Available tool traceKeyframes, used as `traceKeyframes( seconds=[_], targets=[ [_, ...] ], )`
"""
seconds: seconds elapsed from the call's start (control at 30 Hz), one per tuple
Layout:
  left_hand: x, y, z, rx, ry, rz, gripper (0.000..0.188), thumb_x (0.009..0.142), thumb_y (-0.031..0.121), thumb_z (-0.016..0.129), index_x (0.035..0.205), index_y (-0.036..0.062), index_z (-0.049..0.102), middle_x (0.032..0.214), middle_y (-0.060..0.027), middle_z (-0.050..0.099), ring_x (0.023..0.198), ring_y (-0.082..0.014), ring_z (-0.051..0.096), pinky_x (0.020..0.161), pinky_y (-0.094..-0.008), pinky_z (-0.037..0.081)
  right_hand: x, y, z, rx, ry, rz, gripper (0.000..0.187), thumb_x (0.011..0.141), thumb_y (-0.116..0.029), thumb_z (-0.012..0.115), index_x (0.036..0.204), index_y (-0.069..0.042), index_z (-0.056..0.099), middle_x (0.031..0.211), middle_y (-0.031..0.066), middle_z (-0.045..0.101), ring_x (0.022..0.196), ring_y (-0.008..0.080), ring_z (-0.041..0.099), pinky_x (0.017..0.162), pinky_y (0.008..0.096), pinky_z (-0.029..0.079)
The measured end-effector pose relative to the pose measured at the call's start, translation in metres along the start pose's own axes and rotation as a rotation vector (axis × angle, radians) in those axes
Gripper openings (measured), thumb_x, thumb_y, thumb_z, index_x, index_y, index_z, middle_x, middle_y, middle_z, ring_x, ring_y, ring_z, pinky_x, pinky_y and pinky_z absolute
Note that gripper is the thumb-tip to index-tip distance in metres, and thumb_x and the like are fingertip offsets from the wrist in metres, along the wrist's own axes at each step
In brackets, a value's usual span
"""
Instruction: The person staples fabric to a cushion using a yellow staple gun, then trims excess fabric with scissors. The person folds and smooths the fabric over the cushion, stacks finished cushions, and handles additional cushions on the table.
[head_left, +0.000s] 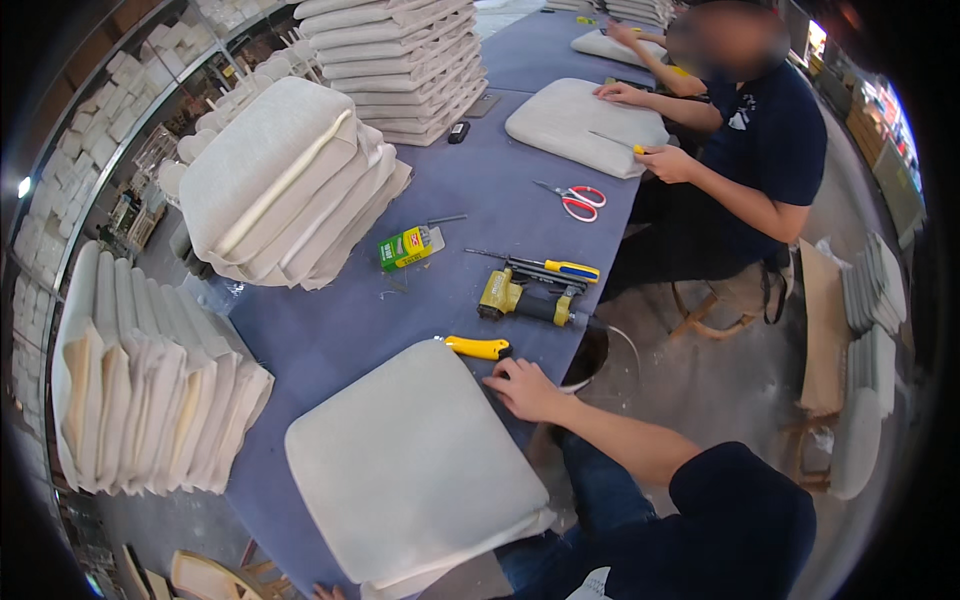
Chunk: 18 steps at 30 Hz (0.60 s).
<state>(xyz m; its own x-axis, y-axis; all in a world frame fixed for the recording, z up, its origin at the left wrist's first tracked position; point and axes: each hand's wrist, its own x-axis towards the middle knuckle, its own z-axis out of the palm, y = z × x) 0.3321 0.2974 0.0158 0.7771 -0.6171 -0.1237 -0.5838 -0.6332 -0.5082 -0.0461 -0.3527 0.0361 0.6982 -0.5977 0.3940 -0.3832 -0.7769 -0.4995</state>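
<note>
A pale grey upholstered seat cushion lies on the blue-grey table in front of me, its loose fabric edge showing at the near side. My right hand rests by the cushion's right edge, fingers apart and slightly bent, with nothing visible in it. Just beyond those fingertips lies a yellow-handled utility knife, close to the cushion's far corner. Only the fingertips of my left hand show, at the lower rim beside the cushion's near left corner; what they touch is hidden.
Beyond the knife lie a yellow-green staple gun with a hose, screwdrivers, a small green-yellow box and red-handled scissors. Stacked cushions stand left. At far right, a co-worker handles another cushion, holding something yellow.
</note>
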Motion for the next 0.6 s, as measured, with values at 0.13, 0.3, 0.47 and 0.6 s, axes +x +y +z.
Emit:
traceKeyframes(
  seconds=[0.13, 0.3, 0.47, 0.6],
  targets=[
    [0.064, -0.029, 0.0, -0.788, -0.194, -0.167, 0.058, 0.116, 0.036, 0.036, 0.158, -0.0013, 0.049, 0.165, -0.0227, 0.047, 0.152, -0.0381, 0.045, 0.127, -0.0458, 0.034, -0.004, 0.007, 0.016, 0.141, 0.016, 0.287, 0.03, 0.094, -0.015, 0.061, 0.12, -0.008, 0.074, 0.116, 0.0199, 0.07, 0.108, 0.0434, 0.064, 0.091, 0.0533, 0.054],
    [0.102, 0.033, -0.056, -1.425, -0.07, -0.185, 0.065, 0.119, 0.041, 0.031, 0.163, -0.0049, 0.038, 0.167, -0.0245, 0.044, 0.154, -0.0359, 0.043, 0.128, -0.0451, 0.032, -0.054, -0.071, 0.033, 0.457, 0.084, 0.74, 0.051, 0.109, -0.028, 0.051, 0.15, 0.001, 0.056, 0.129, 0.0301, 0.068, 0.124, 0.049, 0.061, 0.107, 0.051, 0.049],
    [0.128, 0.126, -0.133, -1.188, -0.004, -0.199, 0.072, 0.114, 0.047, 0.035, 0.156, -0.0102, 0.043, 0.158, -0.0311, 0.05, 0.144, -0.0488, 0.049, 0.121, -0.0532, 0.038, -0.059, -0.122, 0.024, 0.311, -0.029, 0.762, 0.061, 0.113, -0.036, 0.044, 0.164, -0.002, 0.038, 0.148, 0.031, 0.056, 0.137, 0.0487, 0.054, 0.116, 0.049, 0.043],
    [0.128, 0.14, -0.201, -1.187, -0.108, -0.376, 0.075, 0.111, 0.055, 0.037, 0.156, -0.0048, 0.044, 0.155, -0.0301, 0.052, 0.141, -0.0505, 0.052, 0.116, -0.0564, 0.042, -0.046, -0.122, 0.011, 0.244, -0.124, 0.824, 0.064, 0.115, -0.041, 0.039, 0.167, -0.005, 0.034, 0.157, 0.029, 0.05, 0.143, 0.0466, 0.052, 0.118, 0.0493, 0.042]
  ],
)
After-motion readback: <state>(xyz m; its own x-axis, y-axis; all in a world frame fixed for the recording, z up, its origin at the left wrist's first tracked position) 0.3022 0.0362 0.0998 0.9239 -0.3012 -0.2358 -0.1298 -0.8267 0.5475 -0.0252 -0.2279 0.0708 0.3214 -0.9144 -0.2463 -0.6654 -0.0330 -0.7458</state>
